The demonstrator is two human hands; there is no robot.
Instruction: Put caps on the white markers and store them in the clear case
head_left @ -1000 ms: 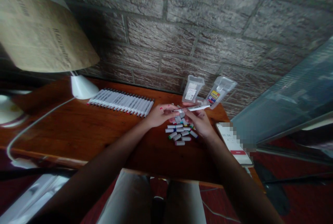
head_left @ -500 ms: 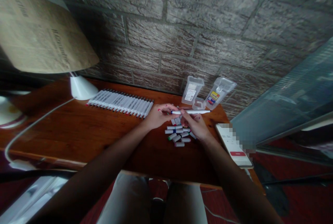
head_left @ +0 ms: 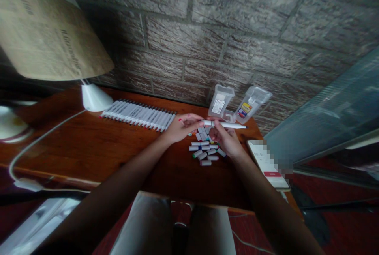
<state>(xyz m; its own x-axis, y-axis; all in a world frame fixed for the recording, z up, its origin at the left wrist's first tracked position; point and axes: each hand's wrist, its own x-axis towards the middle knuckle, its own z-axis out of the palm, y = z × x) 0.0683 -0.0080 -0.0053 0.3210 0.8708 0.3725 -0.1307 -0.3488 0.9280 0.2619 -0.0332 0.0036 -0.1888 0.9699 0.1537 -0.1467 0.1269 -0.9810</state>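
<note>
Fingers of L hand (head_left: 179,128): thumb + forefinger pinched tight on the L end of a white marker (head_left: 233,125), the capped-looking bit; can't tell if the cap's fully seated. Red smudges nr the base of that forefinger. R hand (head_left: 227,141): thumb & forefinger pinch the barrel nr its middle, other fingers curled under; can't make out each one. So marker's btwn both hands, held abt level above the table (head_left: 118,162), thin dark-tipped end pointing R.

Head view, rest of it: below the hands, a loose pile of short white caps (head_left: 205,163), some w/ coloured ends (green, blue, pink, red); pile partly hidden by R hand. L of the L hand, a long row of markers (head_left: 139,116), side by side, dark ends toward the wall (head_left: 207,49); row runs from just beside the lamp base (head_left: 96,98) to nr the L wrist. Lampshade (head_left: 56,30) above that, w/ printed lettering; white cord (head_left: 44,136) trails down over table edge, far L.

Beyond the hands, nr wall: 2 clear plastic boxes, L box (head_left: 221,101) w/ white label, R box (head_left: 253,105) w/ yellow/blue label, + a small clear piece (head_left: 229,116) btwn them. Phone (head_left: 268,164) lies on the table's R side nr R forearm, red bar on screen, one edge pixelated. Glass panel (head_left: 325,101) far R.
</note>
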